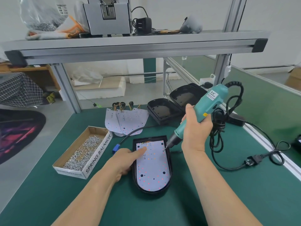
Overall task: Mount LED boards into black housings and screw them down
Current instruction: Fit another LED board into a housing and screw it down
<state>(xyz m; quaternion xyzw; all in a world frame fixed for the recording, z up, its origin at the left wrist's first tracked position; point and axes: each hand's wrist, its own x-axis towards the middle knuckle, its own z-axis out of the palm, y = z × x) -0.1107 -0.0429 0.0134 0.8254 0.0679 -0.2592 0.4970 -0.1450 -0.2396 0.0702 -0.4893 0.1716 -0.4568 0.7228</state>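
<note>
One LED board (152, 170) sits in the housing (152, 192), left fingers (141, 150) pressing it, right fingers (205, 121) grasping the screwdriver (210, 103); unmounted boards (128, 119) and empty housings (162, 111) wait behind.

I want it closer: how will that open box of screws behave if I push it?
The cardboard box looks thin-walled, so it may flex when pushed. The loose screws inside probably make it heavy for its size, and with no lid they could spill if tipped.
</note>
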